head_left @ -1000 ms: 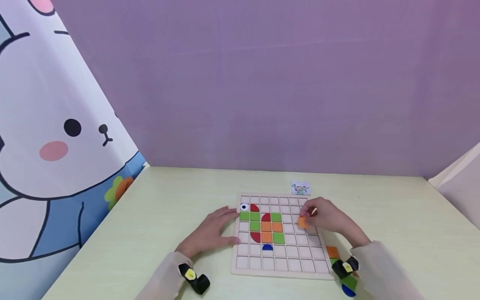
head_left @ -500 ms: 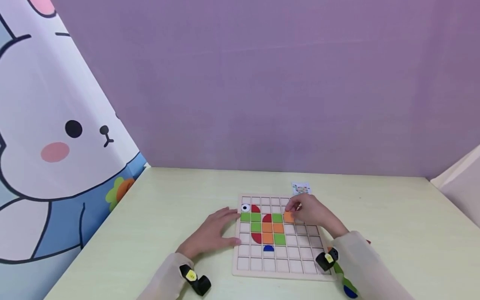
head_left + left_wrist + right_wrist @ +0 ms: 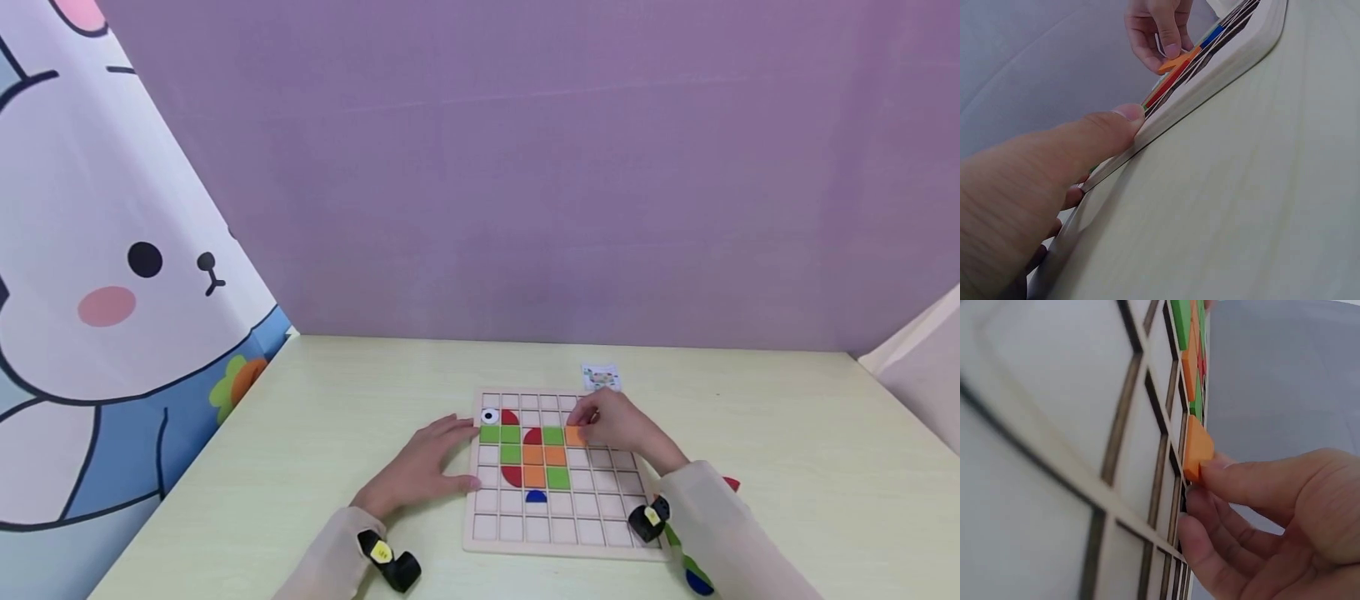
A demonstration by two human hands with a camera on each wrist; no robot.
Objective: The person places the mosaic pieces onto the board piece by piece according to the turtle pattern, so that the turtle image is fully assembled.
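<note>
A pale wooden grid board [image 3: 555,548] lies on the table, several coloured tiles in its cells. My right hand [image 3: 618,425] pinches an orange square tile [image 3: 573,437] between thumb and fingers, at the cell just right of a green tile [image 3: 552,436]. In the right wrist view, the held orange tile [image 3: 1197,449] stands tilted against the grid. My left hand [image 3: 420,468] touches the board's left edge with its fingers spread; in the left wrist view its thumb [image 3: 1107,131] rests on the rim. An eye tile [image 3: 490,416] sits in a cell near the upper left.
A small printed card [image 3: 601,377] lies behind the board. Loose pieces, including a blue one [image 3: 699,582] and a red one [image 3: 731,483], are partly hidden by the right sleeve [image 3: 727,525]. A purple backdrop [image 3: 525,208] borders the table's far edge.
My right hand has moved left over the board with the orange tile, bringing it beside the green tile. The left hand has stayed at the board's edge.
</note>
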